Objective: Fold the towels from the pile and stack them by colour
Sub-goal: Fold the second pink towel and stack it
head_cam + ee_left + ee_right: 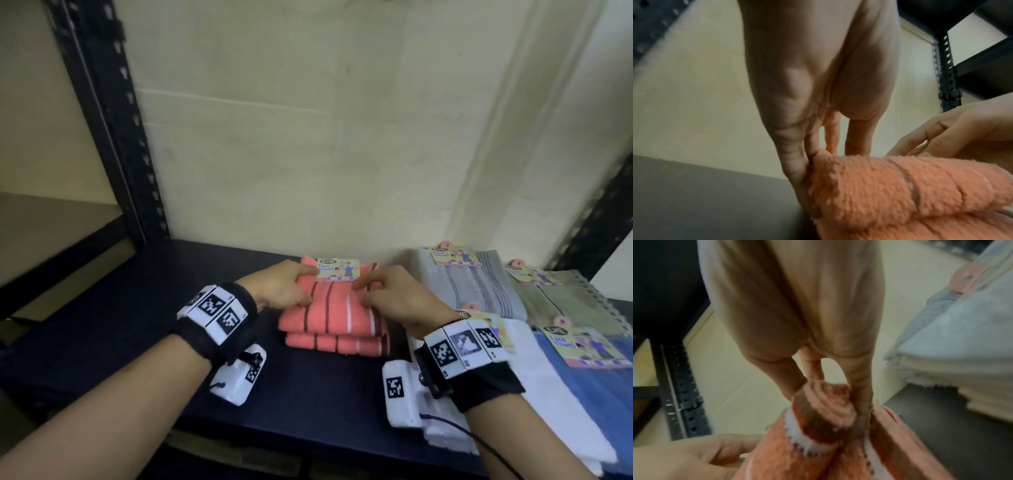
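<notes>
A folded coral towel with dark and white stripes lies on top of a second folded coral towel on the dark shelf. A paper label sits at its far edge. My left hand grips the top towel's left edge, fingers curled around the fold. My right hand pinches the right edge, where the striped hem bunches between thumb and fingers. The left wrist view also catches the right hand on the towel.
To the right lie a grey-blue striped towel, a greenish towel, a white towel and a blue towel, each labelled. A black perforated post stands at the left, a wall behind.
</notes>
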